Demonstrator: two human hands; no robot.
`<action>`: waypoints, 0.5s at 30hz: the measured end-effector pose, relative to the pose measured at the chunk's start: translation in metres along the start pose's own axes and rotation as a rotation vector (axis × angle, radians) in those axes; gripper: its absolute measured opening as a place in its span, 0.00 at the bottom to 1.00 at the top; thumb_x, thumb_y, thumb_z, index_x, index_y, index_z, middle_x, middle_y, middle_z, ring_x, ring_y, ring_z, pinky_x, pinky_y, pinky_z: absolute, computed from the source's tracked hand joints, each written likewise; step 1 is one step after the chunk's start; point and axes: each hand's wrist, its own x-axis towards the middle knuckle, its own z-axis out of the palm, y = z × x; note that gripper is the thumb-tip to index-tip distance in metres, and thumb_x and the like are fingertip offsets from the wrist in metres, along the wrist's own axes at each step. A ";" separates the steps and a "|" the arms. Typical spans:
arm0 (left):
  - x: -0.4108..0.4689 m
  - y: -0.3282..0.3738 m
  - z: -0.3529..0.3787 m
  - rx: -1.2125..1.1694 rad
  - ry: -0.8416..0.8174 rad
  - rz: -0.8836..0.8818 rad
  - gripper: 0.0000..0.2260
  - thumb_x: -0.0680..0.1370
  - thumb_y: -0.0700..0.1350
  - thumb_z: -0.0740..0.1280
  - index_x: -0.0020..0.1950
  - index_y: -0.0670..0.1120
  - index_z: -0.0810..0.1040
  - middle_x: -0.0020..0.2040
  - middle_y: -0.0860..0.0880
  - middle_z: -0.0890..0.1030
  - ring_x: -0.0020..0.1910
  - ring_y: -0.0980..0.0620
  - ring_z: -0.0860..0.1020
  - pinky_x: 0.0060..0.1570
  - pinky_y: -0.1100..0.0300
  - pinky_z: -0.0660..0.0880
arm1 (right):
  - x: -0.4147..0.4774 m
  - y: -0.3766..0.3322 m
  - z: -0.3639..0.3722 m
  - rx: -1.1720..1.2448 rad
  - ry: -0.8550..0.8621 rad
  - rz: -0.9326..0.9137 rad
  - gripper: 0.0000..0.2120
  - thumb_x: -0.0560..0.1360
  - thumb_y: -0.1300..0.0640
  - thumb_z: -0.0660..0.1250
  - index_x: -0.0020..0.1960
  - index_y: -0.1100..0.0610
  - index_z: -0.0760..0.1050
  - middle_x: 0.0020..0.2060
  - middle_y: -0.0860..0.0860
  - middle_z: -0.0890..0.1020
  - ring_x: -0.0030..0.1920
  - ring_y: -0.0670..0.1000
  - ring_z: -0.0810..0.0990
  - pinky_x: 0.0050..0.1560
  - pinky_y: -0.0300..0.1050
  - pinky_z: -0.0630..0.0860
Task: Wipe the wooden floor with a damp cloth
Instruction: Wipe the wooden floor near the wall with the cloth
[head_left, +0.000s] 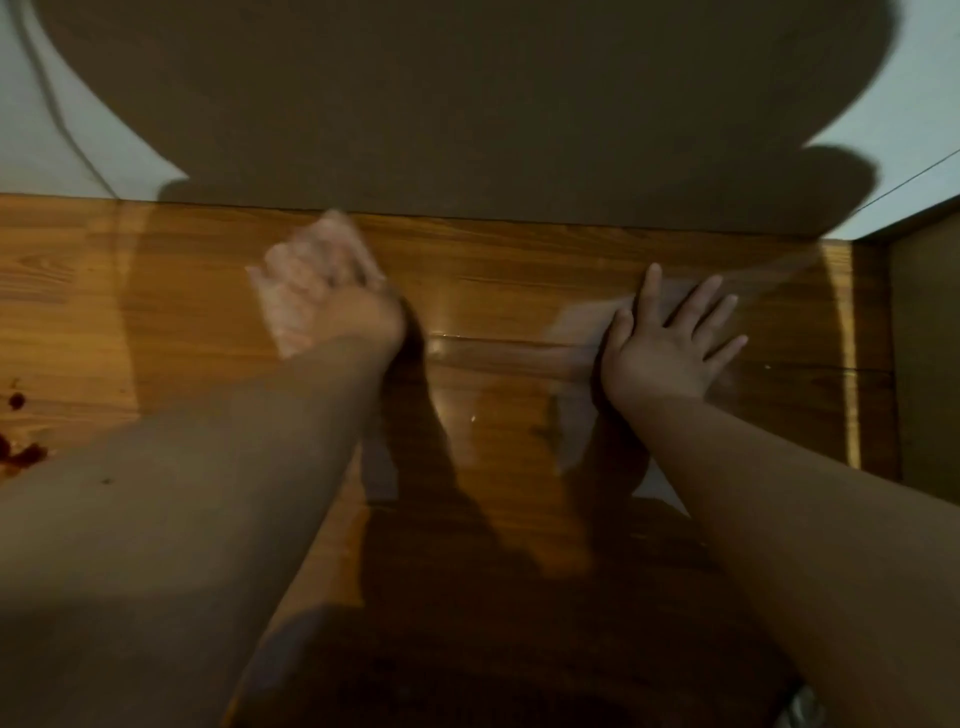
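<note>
- Cloth (296, 291), pale and blurred, lies on the wooden floor (493, 270) beside the wall (467, 104).
- Left hand (358, 312) rests on it; finger posture cannot be told.
- Right hand (670, 348) lies flat on the floor, fingers spread wide.

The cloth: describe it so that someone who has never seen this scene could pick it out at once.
Start where the wall meets the wooden floor. Just in front of that edge, left of centre, the cloth lies under the left hand, blurred. It is pale pinkish-white against the brown boards; the right hand rests flat on bare wood.
</note>
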 end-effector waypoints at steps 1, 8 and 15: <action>-0.013 0.011 0.005 0.008 -0.042 0.141 0.26 0.81 0.53 0.51 0.79 0.51 0.53 0.79 0.42 0.48 0.78 0.41 0.45 0.70 0.42 0.33 | -0.001 -0.003 -0.001 -0.006 0.005 -0.010 0.27 0.81 0.43 0.40 0.77 0.43 0.36 0.75 0.62 0.35 0.75 0.63 0.32 0.71 0.63 0.32; -0.058 0.008 0.010 0.143 -0.155 1.021 0.25 0.82 0.54 0.50 0.76 0.66 0.43 0.79 0.53 0.40 0.76 0.50 0.36 0.72 0.44 0.36 | -0.005 -0.007 -0.013 -0.050 0.039 -0.166 0.26 0.81 0.45 0.45 0.78 0.42 0.46 0.78 0.56 0.40 0.77 0.58 0.36 0.72 0.63 0.35; 0.046 -0.088 -0.041 0.251 0.078 -0.019 0.26 0.81 0.51 0.49 0.79 0.48 0.51 0.78 0.41 0.52 0.77 0.40 0.51 0.74 0.40 0.48 | -0.041 -0.068 0.005 -0.011 -0.049 -0.499 0.25 0.82 0.46 0.50 0.77 0.39 0.48 0.78 0.49 0.41 0.77 0.56 0.37 0.73 0.63 0.37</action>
